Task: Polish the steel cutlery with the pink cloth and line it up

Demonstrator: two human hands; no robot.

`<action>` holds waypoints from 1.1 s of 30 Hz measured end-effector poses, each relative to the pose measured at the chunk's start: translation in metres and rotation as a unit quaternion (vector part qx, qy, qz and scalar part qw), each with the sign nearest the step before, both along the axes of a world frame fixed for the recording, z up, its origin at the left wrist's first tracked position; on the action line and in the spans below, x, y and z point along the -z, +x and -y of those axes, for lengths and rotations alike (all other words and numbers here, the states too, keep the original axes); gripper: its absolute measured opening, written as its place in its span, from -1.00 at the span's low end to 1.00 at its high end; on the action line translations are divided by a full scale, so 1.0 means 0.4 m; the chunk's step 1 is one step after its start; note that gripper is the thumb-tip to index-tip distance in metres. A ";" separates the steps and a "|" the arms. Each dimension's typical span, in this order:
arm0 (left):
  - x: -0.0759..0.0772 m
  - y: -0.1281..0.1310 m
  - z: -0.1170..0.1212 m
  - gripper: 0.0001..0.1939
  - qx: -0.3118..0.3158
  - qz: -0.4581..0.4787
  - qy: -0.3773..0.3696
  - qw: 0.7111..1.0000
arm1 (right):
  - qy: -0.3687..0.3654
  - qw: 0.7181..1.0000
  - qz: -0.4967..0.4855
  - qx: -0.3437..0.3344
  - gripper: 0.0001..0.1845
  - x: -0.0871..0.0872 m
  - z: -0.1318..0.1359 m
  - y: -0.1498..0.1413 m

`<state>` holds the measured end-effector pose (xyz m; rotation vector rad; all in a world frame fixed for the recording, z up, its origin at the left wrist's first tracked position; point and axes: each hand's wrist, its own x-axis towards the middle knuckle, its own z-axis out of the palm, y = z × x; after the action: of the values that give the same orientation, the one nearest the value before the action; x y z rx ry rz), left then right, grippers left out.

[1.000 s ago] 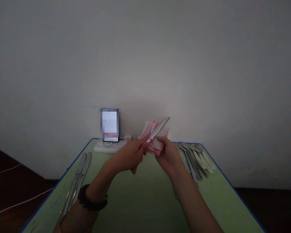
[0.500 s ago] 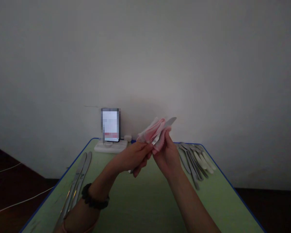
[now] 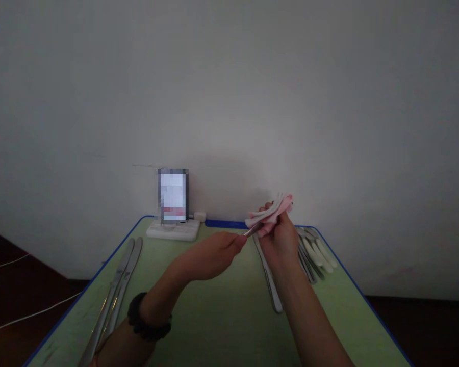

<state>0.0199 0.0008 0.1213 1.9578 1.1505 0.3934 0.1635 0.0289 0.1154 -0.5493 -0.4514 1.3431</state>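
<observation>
Head view: knife extends from left hand into pink-white cloth.

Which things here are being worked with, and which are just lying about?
In use:
metal utensil, in the left hand
pink-and-white cloth, against it, in the right hand

Apparently just there:
two knives, left
cutlery pile, right
lit phone
white block
</observation>
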 end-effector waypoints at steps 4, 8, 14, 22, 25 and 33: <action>0.002 0.003 0.008 -0.58 -0.002 -0.087 0.113 0.990 | -0.050 0.997 0.007 0.062 -0.75 0.003 -0.002 -0.001; 0.021 0.024 0.001 -0.62 -0.022 -0.175 0.162 0.971 | -0.035 0.998 0.053 0.008 -0.65 0.053 0.007 -0.050; 0.034 0.028 0.002 -0.62 -0.056 -0.277 0.146 0.948 | -0.025 0.995 0.084 -0.053 -0.55 0.108 0.008 -0.081; 0.011 -0.011 0.017 -0.61 -0.032 -0.255 0.139 0.956 | -0.086 0.995 0.047 0.026 -0.69 0.043 -0.022 -0.003; 0.008 -0.017 0.020 -0.60 -0.038 -0.253 0.145 0.956 | -0.089 0.995 0.039 0.036 -0.70 0.035 -0.021 0.002; 0.015 -0.049 0.026 -0.64 -0.058 -0.262 0.132 0.954 | -0.028 0.998 0.042 -0.044 -0.41 0.065 0.008 -0.070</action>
<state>0.0004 -0.0098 0.1154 2.3134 1.6207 0.0845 0.1357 0.0258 0.0893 -0.6395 -0.5121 1.4251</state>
